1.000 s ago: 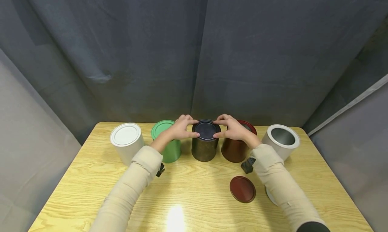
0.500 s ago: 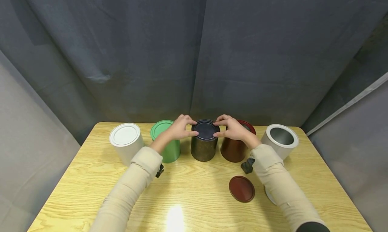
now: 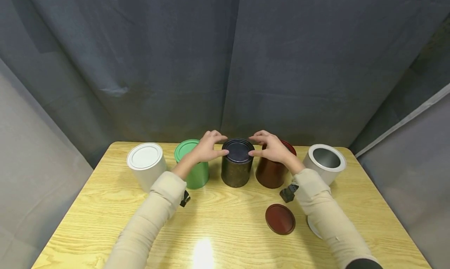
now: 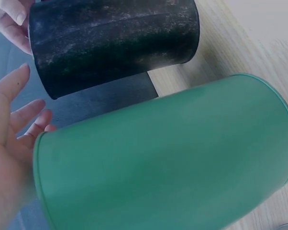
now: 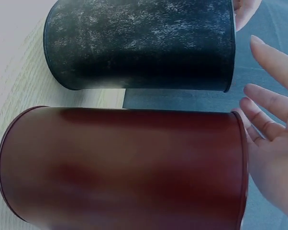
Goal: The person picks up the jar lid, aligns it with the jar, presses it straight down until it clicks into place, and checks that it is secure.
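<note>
A black paint can (image 3: 237,175) with a dark lid (image 3: 238,150) seated on its top stands at the back middle. On its left my left hand (image 3: 209,148) spreads its fingers, thumb tip right at the lid's edge, holding nothing. The left wrist view shows these relaxed fingers (image 4: 29,117) above the top of the green can (image 4: 158,163). Opposite, my right hand (image 3: 270,148) is likewise spread at the lid's right edge, over the lidless dark red can (image 3: 271,174). In the right wrist view its fingers (image 5: 266,112) are parted and grip nothing.
Far left stands a lidded white can (image 3: 149,171); at right, an uncovered white can (image 3: 327,163). A dark red lid (image 3: 280,219) lies flat on the wooden table (image 3: 232,230). A white lid (image 3: 312,227) is partly under the right sleeve. Grey curtains (image 3: 225,66) hang close behind.
Both hands have opened slightly and drawn back outward from the black can's lid, which their fingertips overlapped before. The cans and loose lids have stayed in place.
</note>
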The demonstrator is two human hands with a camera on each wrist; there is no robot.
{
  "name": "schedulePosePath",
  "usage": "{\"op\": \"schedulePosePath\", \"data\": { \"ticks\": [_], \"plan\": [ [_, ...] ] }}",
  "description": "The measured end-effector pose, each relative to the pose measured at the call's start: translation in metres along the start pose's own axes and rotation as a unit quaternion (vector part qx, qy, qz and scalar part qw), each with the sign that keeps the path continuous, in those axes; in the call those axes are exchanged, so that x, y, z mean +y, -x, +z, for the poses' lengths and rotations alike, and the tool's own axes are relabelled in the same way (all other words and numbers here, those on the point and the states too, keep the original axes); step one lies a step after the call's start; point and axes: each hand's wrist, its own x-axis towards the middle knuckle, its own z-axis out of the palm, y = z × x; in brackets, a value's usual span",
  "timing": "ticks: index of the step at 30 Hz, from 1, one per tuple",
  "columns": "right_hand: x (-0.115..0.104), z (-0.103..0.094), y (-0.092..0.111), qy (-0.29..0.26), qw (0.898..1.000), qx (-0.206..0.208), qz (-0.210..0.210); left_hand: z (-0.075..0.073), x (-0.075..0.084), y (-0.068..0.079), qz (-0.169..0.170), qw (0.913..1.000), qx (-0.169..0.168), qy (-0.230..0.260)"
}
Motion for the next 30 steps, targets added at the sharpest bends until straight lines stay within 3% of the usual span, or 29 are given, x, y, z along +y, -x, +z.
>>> {"op": "schedulePosePath", "data": {
  "ticks": [13, 30],
  "plan": [
    [-0.005, 0.002, 0.012, -0.02, 0.999, 0.035, 0.003, -0.003, 0.005, 0.006, 0.015, 0.9991, 0.025, 0.031],
    [-0.005, 0.001, 0.036, -0.039, 0.994, 0.082, -0.058, 0.0, 0.018, 0.024, 0.059, 0.9924, 0.079, 0.074]
  ]
}}
